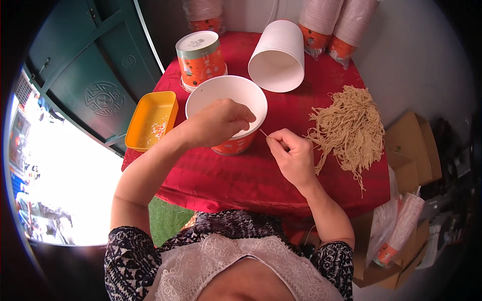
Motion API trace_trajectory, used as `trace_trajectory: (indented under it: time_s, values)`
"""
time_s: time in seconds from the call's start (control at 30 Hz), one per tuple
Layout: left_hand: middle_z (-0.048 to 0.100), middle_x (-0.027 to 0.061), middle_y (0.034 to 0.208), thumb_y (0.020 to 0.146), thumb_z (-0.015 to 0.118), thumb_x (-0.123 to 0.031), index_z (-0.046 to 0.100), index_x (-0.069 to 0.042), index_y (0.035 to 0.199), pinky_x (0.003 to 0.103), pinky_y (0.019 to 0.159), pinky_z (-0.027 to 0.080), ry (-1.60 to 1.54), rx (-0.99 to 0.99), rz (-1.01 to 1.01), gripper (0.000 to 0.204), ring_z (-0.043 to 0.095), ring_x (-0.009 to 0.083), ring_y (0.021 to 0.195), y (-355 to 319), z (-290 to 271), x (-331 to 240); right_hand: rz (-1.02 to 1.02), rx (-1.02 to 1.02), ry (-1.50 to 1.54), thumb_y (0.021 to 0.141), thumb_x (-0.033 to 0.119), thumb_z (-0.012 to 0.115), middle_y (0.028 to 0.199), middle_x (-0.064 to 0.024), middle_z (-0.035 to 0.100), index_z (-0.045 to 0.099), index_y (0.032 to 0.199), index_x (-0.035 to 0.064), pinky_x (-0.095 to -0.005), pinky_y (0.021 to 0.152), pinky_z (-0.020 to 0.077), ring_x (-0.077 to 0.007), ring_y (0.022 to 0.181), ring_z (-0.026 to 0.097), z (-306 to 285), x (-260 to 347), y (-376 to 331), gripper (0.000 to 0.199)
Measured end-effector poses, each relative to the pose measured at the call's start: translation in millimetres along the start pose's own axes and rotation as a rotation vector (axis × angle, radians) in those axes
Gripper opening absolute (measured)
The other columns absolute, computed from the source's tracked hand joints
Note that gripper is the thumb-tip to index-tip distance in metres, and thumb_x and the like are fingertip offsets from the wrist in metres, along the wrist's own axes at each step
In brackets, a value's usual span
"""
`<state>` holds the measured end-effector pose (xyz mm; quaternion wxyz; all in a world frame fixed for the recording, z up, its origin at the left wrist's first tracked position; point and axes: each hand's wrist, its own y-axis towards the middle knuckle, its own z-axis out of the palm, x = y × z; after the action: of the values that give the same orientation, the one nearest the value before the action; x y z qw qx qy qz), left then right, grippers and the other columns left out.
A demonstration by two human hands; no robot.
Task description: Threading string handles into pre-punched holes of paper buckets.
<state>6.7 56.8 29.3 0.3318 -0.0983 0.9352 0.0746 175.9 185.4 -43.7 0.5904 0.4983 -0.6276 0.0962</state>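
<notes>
Scene: A person seated at a small table draped in a red cloth (261, 175) works over a large paper bowl (226, 100), white inside with an orange printed outside, at the centre of the frame.
Left hand: The left hand (221, 120) curls over the bowl's near rim, fingers bunched together above the opening; whether they pinch anything cannot be told.
Right hand: The right hand (293, 155), just right of the bowl, is closed to a pinch on a single thin noodle strand (263, 133) pointing toward the bowl.
Noodles: A loose heap of pale dried noodles (349, 128) lies on the cloth at centre right, near the right hand.
Progress: The visible inner wall of the bowl looks bare and the heap is still large, so by appearance the filling has barely begun.
Supplies: A lidded orange bowl (200, 57) stands behind at upper centre; a stack of white bowls (278, 55) lies on its side beside it; wrapped sleeves of cups (321, 25) lean at the top right.
Tray: A yellow plastic tray (152, 120) with small bits in it sits at the left edge of the table.
Surroundings: Green panelled doors (95, 75) fill the upper left, bright daylight the left; cardboard boxes (411, 145) and another sleeve of cups (401, 228) crowd the lower right.
</notes>
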Motion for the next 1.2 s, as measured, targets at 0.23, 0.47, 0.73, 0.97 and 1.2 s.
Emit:
trace_trajectory:
  time_s: [0.23,0.47,0.73,0.97,1.2]
  values:
    - [0.072,0.0130,0.100,0.087,0.062,-0.006,0.068,0.001,0.109,0.033,0.085,0.051,0.029,0.058,0.009,0.024,0.067,0.0228,0.091,4.8,-1.5,0.7,-0.011,0.001,-0.019,0.086,-0.002,0.064,0.057,-0.0038,0.058,0.064,0.082,-0.0014,-0.0233,0.044,0.0377,-0.0038,0.051,0.051,2.5,-2.7,4.6,0.004]
    - [0.071,0.0137,0.100,0.086,0.062,-0.008,0.068,0.000,0.109,0.034,0.084,0.051,0.055,0.088,0.050,0.025,0.067,0.0239,0.091,12.0,-1.3,5.3,-0.008,0.026,-0.048,0.085,-0.001,0.065,0.060,-0.0078,0.062,0.065,0.083,-0.0013,-0.0247,0.046,0.0413,-0.0064,0.052,0.056,3.5,-1.1,9.1,0.002]
    - [0.071,0.0140,0.084,0.081,0.061,-0.010,0.072,-0.001,0.094,0.035,0.074,0.051,0.065,0.135,0.013,0.020,0.067,0.0239,0.079,23.6,-1.7,7.7,-0.017,0.040,-0.062,0.085,0.002,0.066,0.063,-0.0124,0.064,0.065,0.086,-0.0020,-0.0284,0.050,0.0463,-0.0143,0.052,0.061,8.9,-5.3,18.4,0.004]
    - [0.069,0.0111,0.074,0.081,0.062,-0.013,0.070,0.000,0.085,0.033,0.065,0.049,-0.087,-0.023,-0.065,0.015,0.064,0.0202,0.067,8.1,-5.4,4.2,0.011,0.068,-0.064,0.086,0.004,0.067,0.068,-0.0158,0.065,0.065,0.087,-0.0031,-0.0312,0.053,0.0481,-0.0183,0.059,0.065,8.8,-1.6,12.4,0.007]
    - [0.066,0.0121,0.069,0.084,0.064,-0.015,0.068,0.002,0.082,0.033,0.060,0.047,-0.178,-0.096,0.059,0.017,0.061,0.0188,0.061,-1.3,11.1,-0.4,0.139,0.112,0.136,0.095,0.027,0.057,0.057,-0.0098,0.056,0.066,0.078,-0.0053,-0.0294,0.052,0.0419,-0.0108,0.057,0.054,9.5,-5.0,20.8,0.038]
